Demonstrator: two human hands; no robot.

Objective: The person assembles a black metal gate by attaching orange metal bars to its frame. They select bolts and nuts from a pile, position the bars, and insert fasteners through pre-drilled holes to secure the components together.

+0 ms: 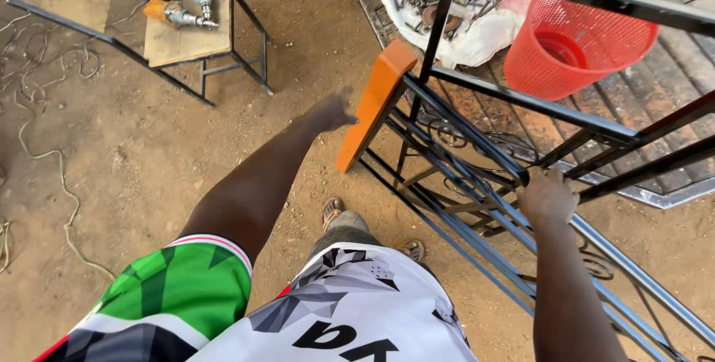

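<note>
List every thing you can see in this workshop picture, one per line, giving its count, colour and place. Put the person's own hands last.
metal frame: one, black and blue bars with scrollwork, right of centre, standing on the dirt floor
orange board: one, orange, fixed at the frame's left end
basket: one, red plastic mesh, top right
white sack: one, under a pile of dark metal scraps, top centre
stool: one, black frame with wooden top, top left
power drills: two, one green, one orange, on the stool
cable: pale, trailing over the floor, left
left hand: open, reaching to the orange board
right hand: gripping a frame bar
</note>
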